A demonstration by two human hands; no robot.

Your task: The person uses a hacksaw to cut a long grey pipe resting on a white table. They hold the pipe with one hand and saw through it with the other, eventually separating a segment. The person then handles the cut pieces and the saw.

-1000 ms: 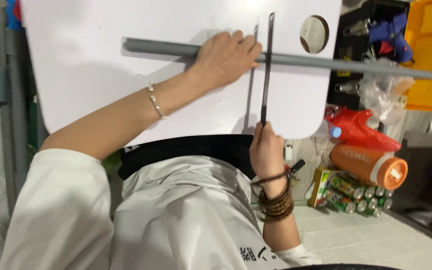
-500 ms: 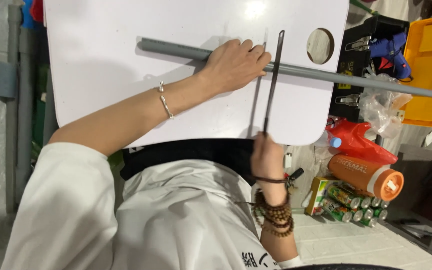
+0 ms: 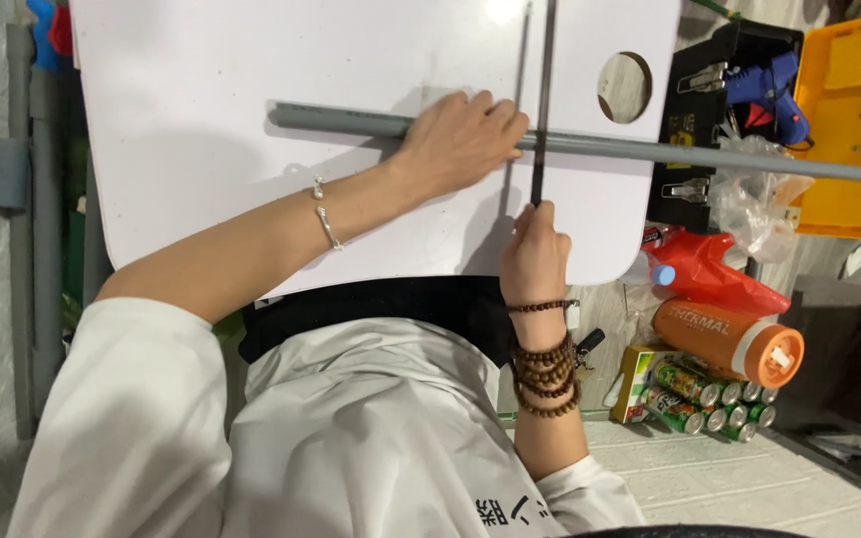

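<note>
Left hand (image 3: 455,139) clamped on pipe (image 3: 351,120) lying crosswise, overhanging table (image 3: 201,199) edge rightward; right hand (image 3: 533,257) gripping saw (image 3: 542,110), blade square across it.

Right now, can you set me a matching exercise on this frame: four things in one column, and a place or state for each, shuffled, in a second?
Things:
1. left hand
2. right hand
3. orange bottle
4. blue glue gun

Places or states:
A. lies on its side on the floor, right of the person
B. presses the grey pipe onto the white table
C. sits in a black tray beyond the table's right edge
D. grips the near end of the thin saw blade that crosses the pipe

Pairs: 1-B, 2-D, 3-A, 4-C
</note>
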